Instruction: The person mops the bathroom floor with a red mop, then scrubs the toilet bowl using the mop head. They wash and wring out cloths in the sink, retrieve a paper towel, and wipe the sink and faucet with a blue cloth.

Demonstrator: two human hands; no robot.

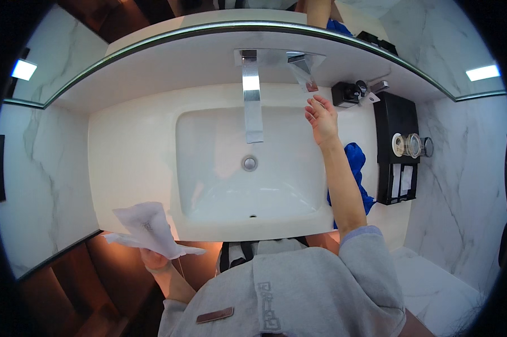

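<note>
A person at a white washbasin [152, 168] reached the right hand [323, 119] toward the tap lever [303, 68], fingers spread and holding nothing.

The left hand [155, 259] gripped a crumpled white tissue [146, 227] just off the counter's front edge. The reach appeared nearly complete; closing lightly on the slim chrome lever seemed next. The tissue looked thin, creased and limp.

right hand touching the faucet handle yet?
No: the right hand hangs open just below the faucet handle, with a visible gap between them.

Open basin [219, 185] beneath spout [252, 104]
</note>
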